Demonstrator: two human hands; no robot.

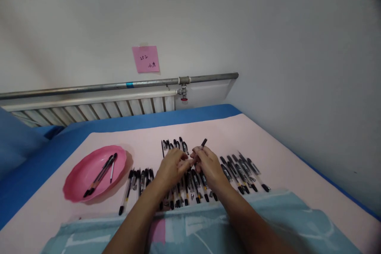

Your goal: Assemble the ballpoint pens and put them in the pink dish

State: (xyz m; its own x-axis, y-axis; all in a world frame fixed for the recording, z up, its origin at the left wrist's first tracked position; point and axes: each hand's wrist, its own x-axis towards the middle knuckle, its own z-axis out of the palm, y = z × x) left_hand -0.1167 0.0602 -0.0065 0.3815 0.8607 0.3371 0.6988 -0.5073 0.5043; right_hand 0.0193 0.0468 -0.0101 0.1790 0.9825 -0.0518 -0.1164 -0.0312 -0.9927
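My right hand (pixel 208 166) is closed around a pen (pixel 204 142), whose dark end sticks up past the fingers. Beside it, my left hand (pixel 172 168) has its thumb and fingertips pinched together near the pen's lower end; what they pinch is too small to make out. Beneath and around both hands lie rows of black-and-clear pens (pixel 195 182), some partly covered by the hands. Behind my left hand is another group of pen parts with dark caps (pixel 180 143). More pens (pixel 242 172) lie to the right, and others (pixel 138 180) to the left.
A pink scalloped bowl (pixel 73 172) at the left holds a few pens and a thin white refill (pixel 112 172). Pale pink sheeting (pixel 282 158) covers the blue surface. Light blue patterned cloth (pixel 119 232) lies along the near edge. A radiator (pixel 143 106) and pipe (pixel 214 77) run along the wall.
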